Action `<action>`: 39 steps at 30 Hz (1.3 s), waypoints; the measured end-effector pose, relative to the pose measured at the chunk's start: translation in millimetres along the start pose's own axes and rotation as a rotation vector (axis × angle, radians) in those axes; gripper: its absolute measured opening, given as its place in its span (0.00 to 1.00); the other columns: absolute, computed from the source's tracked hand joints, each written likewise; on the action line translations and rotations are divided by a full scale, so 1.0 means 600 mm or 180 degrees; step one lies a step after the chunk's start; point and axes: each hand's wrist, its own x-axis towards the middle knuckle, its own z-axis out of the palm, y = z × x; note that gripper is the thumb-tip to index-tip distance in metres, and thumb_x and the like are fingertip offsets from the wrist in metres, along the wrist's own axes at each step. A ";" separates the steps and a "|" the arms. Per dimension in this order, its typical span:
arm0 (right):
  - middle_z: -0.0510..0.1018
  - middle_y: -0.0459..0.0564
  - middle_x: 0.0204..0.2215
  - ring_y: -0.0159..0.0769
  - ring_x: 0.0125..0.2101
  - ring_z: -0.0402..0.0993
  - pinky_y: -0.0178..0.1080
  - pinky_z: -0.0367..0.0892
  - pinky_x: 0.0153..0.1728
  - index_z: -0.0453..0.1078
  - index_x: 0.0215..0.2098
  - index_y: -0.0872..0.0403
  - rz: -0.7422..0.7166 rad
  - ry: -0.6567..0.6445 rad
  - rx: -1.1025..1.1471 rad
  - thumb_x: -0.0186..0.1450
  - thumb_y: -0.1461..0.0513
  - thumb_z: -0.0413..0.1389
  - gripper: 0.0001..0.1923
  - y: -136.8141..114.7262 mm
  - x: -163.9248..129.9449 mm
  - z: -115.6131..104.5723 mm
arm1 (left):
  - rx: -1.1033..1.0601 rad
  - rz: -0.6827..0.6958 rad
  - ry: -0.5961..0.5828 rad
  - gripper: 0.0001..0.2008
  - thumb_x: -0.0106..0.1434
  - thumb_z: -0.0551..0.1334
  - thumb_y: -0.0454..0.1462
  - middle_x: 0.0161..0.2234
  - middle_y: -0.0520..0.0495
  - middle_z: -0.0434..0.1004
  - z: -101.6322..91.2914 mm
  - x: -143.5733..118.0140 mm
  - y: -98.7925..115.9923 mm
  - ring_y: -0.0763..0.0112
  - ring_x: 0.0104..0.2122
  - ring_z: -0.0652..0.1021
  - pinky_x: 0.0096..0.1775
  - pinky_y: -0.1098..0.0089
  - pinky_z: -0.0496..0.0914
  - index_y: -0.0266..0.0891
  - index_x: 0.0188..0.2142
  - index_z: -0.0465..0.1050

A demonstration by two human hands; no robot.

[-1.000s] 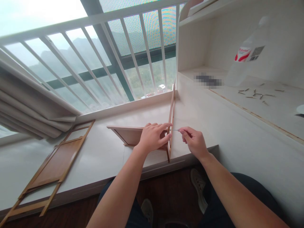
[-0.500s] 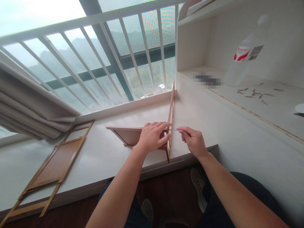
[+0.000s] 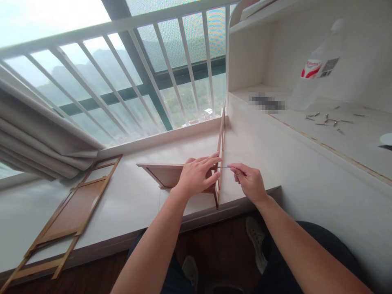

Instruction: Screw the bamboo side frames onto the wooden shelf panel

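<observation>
Plastic bottle [image 3: 318, 65] with red-and-white label (brand word too blurred to read), small code patch, nothing legible

Left hand [image 3: 196, 176] is covering the joint where the two wooden panels [image 3: 165, 173] are meeting, so contact can't be told. The thin metal piece [image 3: 224, 167] in the right hand [image 3: 249, 182] is too small to identify. Far right, a blurred patch [image 3: 267, 103] is hiding sth. on the shelf [image 3: 352, 143]; flat frame [image 3: 65, 218] near left is running off the edge.
</observation>
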 end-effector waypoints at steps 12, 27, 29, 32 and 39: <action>0.72 0.41 0.19 0.30 0.20 0.68 0.34 0.66 0.28 0.81 0.46 0.51 -0.0174 0.0089 -0.0032 0.73 0.53 0.56 0.15 0.005 0.001 0.004 | 0.0049 0.0002 0.0000 0.23 0.72 0.52 0.52 0.68 0.56 0.66 0.000 0.000 -0.001 0.60 0.58 0.77 0.55 0.57 0.66 0.58 0.65 0.64; 0.76 0.45 0.21 0.33 0.22 0.72 0.37 0.70 0.31 0.82 0.47 0.51 -0.0559 0.0183 -0.0322 0.73 0.53 0.56 0.15 0.013 0.002 0.002 | 0.0096 0.0028 -0.0022 0.24 0.73 0.51 0.52 0.69 0.57 0.63 0.002 0.000 -0.003 0.61 0.58 0.76 0.54 0.57 0.66 0.59 0.66 0.62; 0.76 0.45 0.20 0.33 0.22 0.72 0.37 0.70 0.30 0.82 0.46 0.52 -0.0483 0.0176 -0.0318 0.73 0.52 0.56 0.16 0.009 0.001 0.002 | 0.0105 0.0030 -0.0021 0.24 0.73 0.50 0.52 0.69 0.57 0.63 0.002 0.000 -0.003 0.61 0.58 0.76 0.54 0.57 0.66 0.59 0.66 0.62; 0.74 0.43 0.19 0.32 0.21 0.71 0.36 0.68 0.29 0.82 0.44 0.52 -0.0337 0.0142 -0.0235 0.73 0.52 0.56 0.16 0.002 0.000 0.004 | 0.0123 0.0024 -0.0017 0.24 0.73 0.50 0.53 0.69 0.57 0.64 0.002 0.000 -0.002 0.61 0.57 0.77 0.54 0.57 0.67 0.59 0.66 0.62; 0.70 0.41 0.17 0.30 0.19 0.67 0.34 0.63 0.25 0.80 0.39 0.53 0.0014 0.0098 0.0019 0.73 0.51 0.56 0.17 -0.007 -0.001 0.007 | 0.0148 0.0036 -0.0002 0.25 0.73 0.50 0.53 0.69 0.57 0.64 0.003 0.001 -0.002 0.60 0.56 0.77 0.53 0.57 0.67 0.60 0.67 0.62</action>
